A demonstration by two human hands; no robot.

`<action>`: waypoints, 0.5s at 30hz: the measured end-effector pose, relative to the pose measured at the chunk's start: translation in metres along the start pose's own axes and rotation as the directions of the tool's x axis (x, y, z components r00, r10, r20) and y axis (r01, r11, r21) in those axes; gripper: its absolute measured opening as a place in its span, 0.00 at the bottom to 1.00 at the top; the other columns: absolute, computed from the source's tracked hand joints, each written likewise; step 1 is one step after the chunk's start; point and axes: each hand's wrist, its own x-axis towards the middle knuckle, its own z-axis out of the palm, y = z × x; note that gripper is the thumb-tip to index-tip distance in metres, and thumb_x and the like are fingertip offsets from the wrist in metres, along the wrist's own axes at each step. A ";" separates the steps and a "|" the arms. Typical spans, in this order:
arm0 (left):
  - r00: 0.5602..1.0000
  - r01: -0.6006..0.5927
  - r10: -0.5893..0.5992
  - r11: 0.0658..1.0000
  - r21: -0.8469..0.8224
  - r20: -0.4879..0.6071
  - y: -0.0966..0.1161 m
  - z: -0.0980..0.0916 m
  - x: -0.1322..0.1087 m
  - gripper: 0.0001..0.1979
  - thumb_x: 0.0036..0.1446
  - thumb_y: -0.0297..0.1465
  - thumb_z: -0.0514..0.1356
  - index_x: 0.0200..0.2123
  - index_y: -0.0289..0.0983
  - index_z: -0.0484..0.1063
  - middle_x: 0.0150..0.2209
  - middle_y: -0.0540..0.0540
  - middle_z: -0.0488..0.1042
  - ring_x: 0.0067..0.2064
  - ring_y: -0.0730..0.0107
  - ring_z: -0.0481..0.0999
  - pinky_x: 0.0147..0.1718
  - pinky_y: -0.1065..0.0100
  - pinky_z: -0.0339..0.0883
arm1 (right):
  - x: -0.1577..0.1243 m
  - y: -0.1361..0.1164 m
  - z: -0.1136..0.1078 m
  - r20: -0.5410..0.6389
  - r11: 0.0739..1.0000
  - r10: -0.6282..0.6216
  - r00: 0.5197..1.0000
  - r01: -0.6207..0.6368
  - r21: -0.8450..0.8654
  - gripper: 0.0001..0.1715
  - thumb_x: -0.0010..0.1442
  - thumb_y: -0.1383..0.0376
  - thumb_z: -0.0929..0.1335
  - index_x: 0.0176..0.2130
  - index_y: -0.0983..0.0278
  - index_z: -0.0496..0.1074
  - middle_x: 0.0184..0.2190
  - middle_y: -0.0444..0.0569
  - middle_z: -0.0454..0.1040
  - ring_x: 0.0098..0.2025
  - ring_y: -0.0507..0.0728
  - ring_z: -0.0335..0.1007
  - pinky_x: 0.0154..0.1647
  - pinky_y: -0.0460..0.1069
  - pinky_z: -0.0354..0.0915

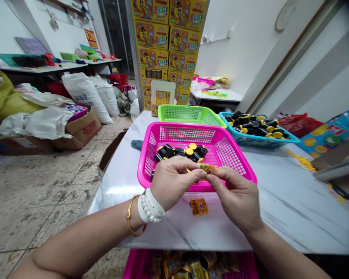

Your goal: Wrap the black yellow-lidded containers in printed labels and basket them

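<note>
My left hand (174, 179) and my right hand (236, 195) meet over the near rim of a pink basket (241, 161). Between their fingertips they pinch a small yellow printed label (208, 168); whether anything is inside it is hidden by the fingers. Several small black cylinders with yellow caps (192, 146) lie in a loose pile in the basket, just beyond my hands. A flat orange printed label (199, 207) rests on the marble-patterned table below my hands. Under the table edge, a second pink basket (139, 263) holds several pieces in yellow printed labels.
Behind the pink basket stands a green basket (192, 113). To its right, a blue basket (258, 144) is heaped with black and yellow cylinders. Yellow pieces (302, 161) lie at the table's right side. Stacked yellow cartons (168, 50) rise behind; white sacks (85, 97) stand on the left floor.
</note>
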 end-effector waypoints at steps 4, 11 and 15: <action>0.971 0.228 -0.210 0.956 -0.185 0.112 0.000 -0.006 0.010 0.06 0.59 0.29 0.67 0.30 0.33 0.78 0.15 0.53 0.70 0.15 0.81 0.62 0.15 0.77 0.52 | 0.023 0.000 -0.007 0.084 1.000 0.010 0.996 -0.010 -0.004 0.09 0.65 0.59 0.72 0.34 0.59 0.80 0.32 0.46 0.81 0.35 0.56 0.77 0.38 0.51 0.72; 0.923 0.383 -0.351 0.829 -0.407 0.156 -0.003 -0.015 0.026 0.05 0.66 0.28 0.62 0.35 0.34 0.74 0.14 0.53 0.70 0.11 0.82 0.59 0.11 0.79 0.41 | 0.130 0.063 -0.034 0.351 0.866 0.270 0.897 -0.068 -0.495 0.12 0.55 0.58 0.76 0.37 0.63 0.80 0.32 0.50 0.82 0.33 0.57 0.77 0.35 0.51 0.72; 0.904 0.427 -0.378 0.793 -0.435 0.198 -0.003 -0.016 0.028 0.03 0.64 0.24 0.63 0.37 0.31 0.77 0.23 0.48 0.76 0.13 0.86 0.62 0.12 0.80 0.43 | 0.150 0.096 -0.020 0.470 0.833 0.314 0.825 -0.001 -0.554 0.14 0.47 0.68 0.78 0.38 0.62 0.79 0.33 0.47 0.83 0.33 0.56 0.77 0.35 0.49 0.70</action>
